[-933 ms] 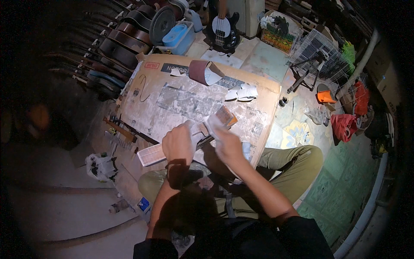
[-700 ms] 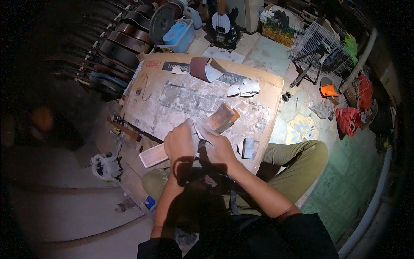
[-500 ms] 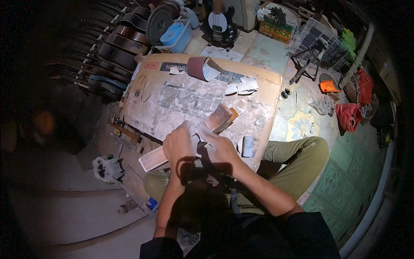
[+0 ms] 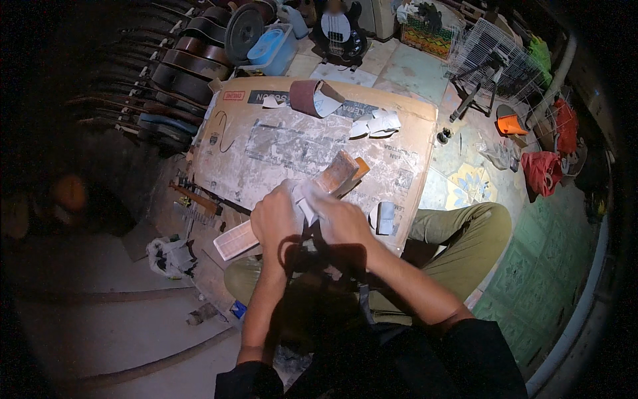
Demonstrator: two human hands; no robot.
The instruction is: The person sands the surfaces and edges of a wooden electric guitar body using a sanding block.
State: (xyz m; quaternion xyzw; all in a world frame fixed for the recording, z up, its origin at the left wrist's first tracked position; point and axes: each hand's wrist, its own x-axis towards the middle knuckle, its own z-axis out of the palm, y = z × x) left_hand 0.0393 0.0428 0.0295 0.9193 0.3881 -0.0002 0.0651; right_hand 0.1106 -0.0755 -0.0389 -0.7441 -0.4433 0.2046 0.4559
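Observation:
A long dusty wooden piece that looks like a guitar neck (image 4: 237, 241) slants over my lap and the edge of the cardboard. Its pale, finely lined end points to the lower left, and a thick brown block end (image 4: 337, 172) rises at the upper right. My left hand (image 4: 275, 216) and my right hand (image 4: 345, 228) are side by side over its middle, both closed. A pale folded strip of sandpaper (image 4: 306, 209) shows between the thumbs, against the wood. White dust coats the fingers, and the right ones are slightly blurred.
A dusty cardboard sheet (image 4: 232, 174) lies before me. On it are a curled brown sandpaper sheet (image 4: 303, 100), torn pale pieces (image 4: 377, 124) and a small grey pad (image 4: 385, 218). Guitars (image 4: 189, 66) stand in a row at left. A tripod (image 4: 475, 93) is at right.
The whole view has shifted slightly. Both hands stay closed together at the middle of the wood, with a small shift of the fingers and more of the pale strip showing.

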